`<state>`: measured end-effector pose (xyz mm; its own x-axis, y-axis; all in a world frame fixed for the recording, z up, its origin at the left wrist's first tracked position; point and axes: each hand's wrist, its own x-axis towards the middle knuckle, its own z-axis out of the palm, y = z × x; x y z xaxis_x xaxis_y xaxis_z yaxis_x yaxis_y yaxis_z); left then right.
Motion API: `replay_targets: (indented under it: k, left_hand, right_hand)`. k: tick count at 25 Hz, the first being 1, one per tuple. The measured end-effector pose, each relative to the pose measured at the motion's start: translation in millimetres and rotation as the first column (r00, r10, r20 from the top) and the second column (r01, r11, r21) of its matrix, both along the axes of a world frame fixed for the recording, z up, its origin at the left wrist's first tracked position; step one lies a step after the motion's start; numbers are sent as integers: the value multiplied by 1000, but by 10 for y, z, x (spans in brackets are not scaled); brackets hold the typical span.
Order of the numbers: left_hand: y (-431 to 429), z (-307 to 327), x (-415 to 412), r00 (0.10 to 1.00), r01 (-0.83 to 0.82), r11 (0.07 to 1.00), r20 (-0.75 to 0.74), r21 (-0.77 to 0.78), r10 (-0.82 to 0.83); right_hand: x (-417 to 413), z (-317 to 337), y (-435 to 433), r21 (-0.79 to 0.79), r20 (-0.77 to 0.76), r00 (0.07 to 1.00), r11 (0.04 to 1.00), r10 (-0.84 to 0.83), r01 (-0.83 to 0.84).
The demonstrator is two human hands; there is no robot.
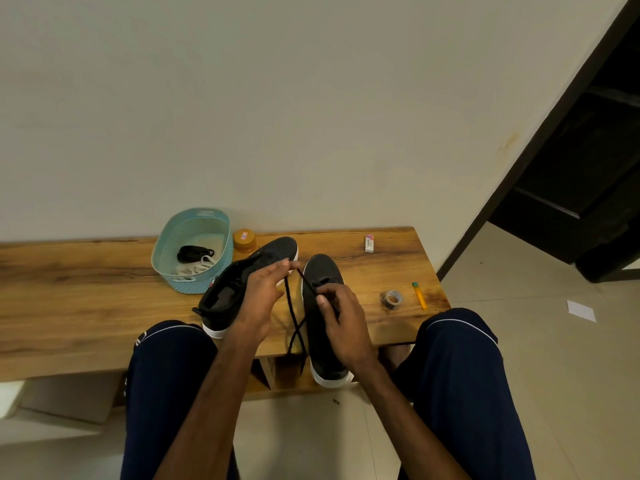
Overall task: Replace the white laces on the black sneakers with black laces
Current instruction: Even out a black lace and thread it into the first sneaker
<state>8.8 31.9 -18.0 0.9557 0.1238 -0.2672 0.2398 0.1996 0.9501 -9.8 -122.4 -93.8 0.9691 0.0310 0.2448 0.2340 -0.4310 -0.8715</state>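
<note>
Two black sneakers with white soles sit on the wooden table (86, 289). The left sneaker (239, 289) lies angled, its opening facing me. The right sneaker (323, 313) points away from me, its heel over the near table edge. A black lace (292, 313) runs from the right sneaker's front eyelets and crosses itself between the shoes. My left hand (263, 296) pinches one lace end near the left sneaker's toe. My right hand (341, 320) pinches the other strand over the right sneaker's tongue.
A light blue basket (173, 244) at the back holds a bundled black lace (194, 253) and white laces (197, 268). Behind the shoes stands an orange-lidded jar (244, 240). An eraser (369, 243), a tape roll (393, 299) and a yellow cutter (419, 294) lie right. My knees flank the table.
</note>
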Motion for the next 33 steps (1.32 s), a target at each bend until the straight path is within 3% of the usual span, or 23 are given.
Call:
replay_targets:
  k: [4,7,11,13,18,21,23,24,25,26,27,28,29,30,31,33]
  left_hand:
    - [115,-25,3,995,52,962,93,-267,-28]
    - [283,2,56,993,-15,894,98,-448,66]
    - [362,34,64,987,-83,793,58,-603,147]
    - [299,7,59,992,-74,753,30,-653,122]
    - [263,-68,94,982,-150,711,-19,-687,189]
    - [356,-139,116,964,-251,823,-54,-510,261]
    - [360,-167,94,942,-319,927,-169,-198,289]
    - [351,-190,73,931,-309,950,-194,36,310]
    - [339,-221,52,933,-253,912,-170,322,318]
    - [322,-258,25,949,-169,775,-113,609,295]
    - [292,-268,-12,968,-97,550,-51,830,247]
    - [264,-266,-41,979,-79,354,5,932,204]
    - [244,-261,-53,982,-99,250,54,963,180]
    - [225,-241,-56,982,-139,229,105,963,155]
    - [210,-239,-44,987,-154,279,132,948,95]
    - [147,-285,-17,978,-60,528,155,847,-138]
  right_hand:
    - [-83,188,233,135,-194,946,962,261,-238]
    - [-109,154,282,232,-269,882,915,387,-330]
    - [-151,115,259,111,-315,865,921,390,-374]
    - [-172,123,283,134,-346,853,920,392,-368]
    - [-255,155,368,290,-457,722,854,520,-431]
    - [-234,179,264,363,-468,683,827,560,-429]
    - [-159,221,130,295,-481,739,881,472,-370]
    - [-118,238,54,221,-475,788,920,392,-324]
    - [-80,252,-25,162,-466,830,952,307,-261]
    - [-52,286,-100,134,-458,860,974,225,-183]
    - [-32,318,-164,131,-440,884,985,156,-109]
    - [-10,344,-217,139,-414,904,989,106,-53]
    - [8,361,-255,147,-385,920,989,76,-20]
    - [24,367,-272,148,-365,929,989,65,-11]
    - [33,366,-274,148,-352,933,989,79,-28]
    - [34,353,-243,135,-337,931,986,138,-97]
